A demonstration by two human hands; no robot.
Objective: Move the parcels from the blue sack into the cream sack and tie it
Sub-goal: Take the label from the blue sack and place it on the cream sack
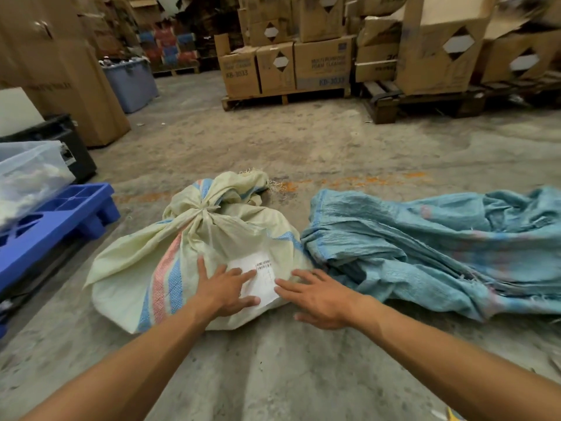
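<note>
Hands (226, 288) (318, 299) flat on tied cream sack (194, 256).

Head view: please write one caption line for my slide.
Both hands, left hand and right hand, lie open on the tied cream sack; the blue sack lies flat.

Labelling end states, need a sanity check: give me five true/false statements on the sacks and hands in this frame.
1. The cream sack is tied shut at its neck. True.
2. The blue sack stands upright and bulging. False: it lies flat and crumpled on the floor.
3. The left hand rests open on the white label. True.
4. The right hand grips the blue sack. False: it is open, beside the cream sack.
5. The blue sack lies left of the cream sack. False: right.
</note>
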